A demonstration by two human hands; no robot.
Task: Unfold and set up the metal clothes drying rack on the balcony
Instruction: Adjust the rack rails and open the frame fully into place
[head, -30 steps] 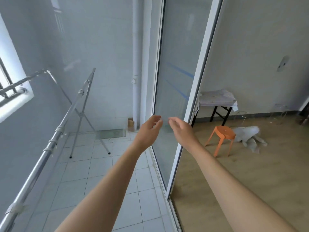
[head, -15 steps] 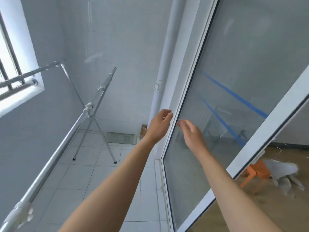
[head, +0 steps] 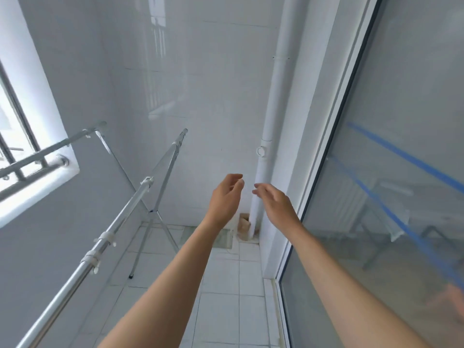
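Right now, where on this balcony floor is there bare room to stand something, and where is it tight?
The widest bare tiles lie under the forearms, between the rack's near rail and the sliding glass door. The far corner is tight: the rack's crossed legs, the white drainpipe and a small brown block at its foot. Both hands, left and right, are empty.

You are holding both bare arms stretched forward, side by side. Your left hand (head: pixel 226 198) is hanging empty, fingers loosely curled, palm facing right. Your right hand (head: pixel 275 204) is also empty, fingers slack and pointing left, its fingertips close to the left hand's, not touching.
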